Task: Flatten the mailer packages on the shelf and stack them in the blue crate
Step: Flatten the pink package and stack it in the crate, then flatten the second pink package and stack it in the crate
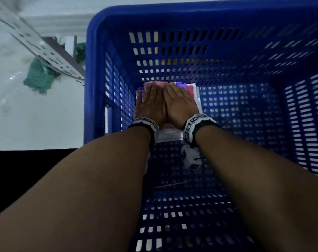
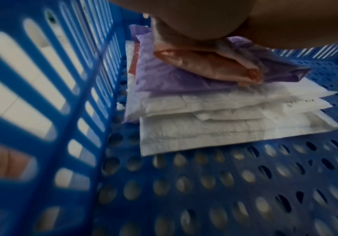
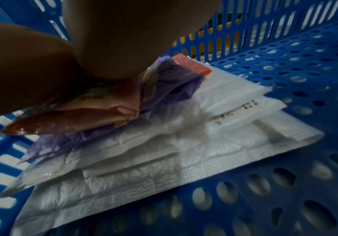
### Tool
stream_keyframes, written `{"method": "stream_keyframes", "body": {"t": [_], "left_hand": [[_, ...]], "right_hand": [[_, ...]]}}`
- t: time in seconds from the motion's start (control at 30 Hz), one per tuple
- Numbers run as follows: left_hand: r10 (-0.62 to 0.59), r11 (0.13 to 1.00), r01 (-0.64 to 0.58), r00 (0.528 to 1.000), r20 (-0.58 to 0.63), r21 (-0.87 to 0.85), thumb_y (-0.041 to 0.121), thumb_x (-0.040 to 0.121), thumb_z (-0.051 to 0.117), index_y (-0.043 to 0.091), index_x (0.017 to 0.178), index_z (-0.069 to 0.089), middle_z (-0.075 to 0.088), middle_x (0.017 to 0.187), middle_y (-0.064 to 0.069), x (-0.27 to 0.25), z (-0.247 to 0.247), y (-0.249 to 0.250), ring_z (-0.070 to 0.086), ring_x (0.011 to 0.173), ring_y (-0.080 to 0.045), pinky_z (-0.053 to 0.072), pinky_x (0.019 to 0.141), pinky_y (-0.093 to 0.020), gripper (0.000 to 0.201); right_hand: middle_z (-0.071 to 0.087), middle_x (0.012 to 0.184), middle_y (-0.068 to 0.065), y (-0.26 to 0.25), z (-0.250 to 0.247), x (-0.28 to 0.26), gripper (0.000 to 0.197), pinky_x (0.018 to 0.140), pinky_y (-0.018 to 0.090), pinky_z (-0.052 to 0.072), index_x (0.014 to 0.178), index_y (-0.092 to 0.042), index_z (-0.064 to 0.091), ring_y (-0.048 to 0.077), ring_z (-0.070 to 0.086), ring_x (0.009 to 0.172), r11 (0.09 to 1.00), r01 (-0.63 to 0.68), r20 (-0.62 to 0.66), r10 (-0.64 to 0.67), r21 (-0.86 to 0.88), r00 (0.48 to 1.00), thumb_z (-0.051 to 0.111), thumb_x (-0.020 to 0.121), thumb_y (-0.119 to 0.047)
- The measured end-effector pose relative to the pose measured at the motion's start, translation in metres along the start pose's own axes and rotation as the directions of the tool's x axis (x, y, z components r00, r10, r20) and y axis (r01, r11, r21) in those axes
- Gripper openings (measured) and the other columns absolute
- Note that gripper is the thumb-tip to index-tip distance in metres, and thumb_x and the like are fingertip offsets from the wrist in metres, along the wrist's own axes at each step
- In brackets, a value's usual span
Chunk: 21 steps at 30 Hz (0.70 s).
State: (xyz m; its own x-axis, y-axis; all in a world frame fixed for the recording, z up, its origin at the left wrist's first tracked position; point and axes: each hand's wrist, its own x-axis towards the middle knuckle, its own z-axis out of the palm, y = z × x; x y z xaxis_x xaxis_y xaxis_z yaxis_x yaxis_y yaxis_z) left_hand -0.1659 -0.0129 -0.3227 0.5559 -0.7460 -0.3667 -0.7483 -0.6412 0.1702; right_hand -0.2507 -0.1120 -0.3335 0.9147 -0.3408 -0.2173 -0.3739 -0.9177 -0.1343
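Observation:
A stack of mailers lies on the floor of the blue crate point(image 1: 245, 19) in its far left corner. A pink mailer point(image 2: 210, 63) is on top, with a purple one point(image 2: 164, 76) under it and several white ones point(image 2: 224, 127) below. My left hand point(image 1: 151, 102) and right hand point(image 1: 180, 100) lie side by side, palms down with straight fingers, pressing on the pink mailer point(image 3: 83, 115). The heels of both hands hide most of its top. In the right wrist view the purple mailer point(image 3: 176, 83) looks crumpled, and the white mailers point(image 3: 164, 167) fan out beneath it.
The crate floor point(image 1: 236, 110) to the right of the stack and toward me is bare perforated plastic. The crate's slotted left wall point(image 2: 42, 95) stands close beside the stack. Outside at the left are a pale floor, a slotted metal shelf rail point(image 1: 45, 50) and a green mop point(image 1: 40, 77).

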Motion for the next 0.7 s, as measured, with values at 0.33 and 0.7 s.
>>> {"method": "stream_keyframes", "body": {"t": [0.33, 0.7], "left_hand": [[0.022, 1.0, -0.022, 1.0, -0.005, -0.02, 0.041, 0.098, 0.035, 0.012, 0.154, 0.026, 0.021, 0.161, -0.013, 0.008, -0.025, 0.014, 0.011, 0.151, -0.028, 0.005, 0.122, -0.051, 0.064], [0.197, 0.978, -0.209, 0.915, -0.352, 0.004, 0.023, 0.09, 0.046, 0.017, 0.091, 0.058, 0.065, 0.1, -0.007, 0.003, -0.175, 0.124, 0.062, 0.089, -0.029, 0.044, 0.066, -0.035, 0.013]], "right_hand": [[0.017, 0.165, 0.006, 0.004, -0.024, -0.002, 0.062, 0.123, 0.035, 0.005, 0.157, -0.01, 0.017, 0.021, 0.01, 0.153, 0.99, -0.063, 0.068, 0.055, 0.123, 0.996, 0.036, 0.102, -0.028], [0.061, 0.111, 0.007, 0.074, -0.2, -0.048, 0.028, 0.083, 0.038, 0.043, 0.114, -0.014, 0.054, 0.028, 0.055, 0.105, 0.994, -0.109, -0.157, 0.107, -0.005, 0.982, 0.053, 0.087, -0.024]]}}
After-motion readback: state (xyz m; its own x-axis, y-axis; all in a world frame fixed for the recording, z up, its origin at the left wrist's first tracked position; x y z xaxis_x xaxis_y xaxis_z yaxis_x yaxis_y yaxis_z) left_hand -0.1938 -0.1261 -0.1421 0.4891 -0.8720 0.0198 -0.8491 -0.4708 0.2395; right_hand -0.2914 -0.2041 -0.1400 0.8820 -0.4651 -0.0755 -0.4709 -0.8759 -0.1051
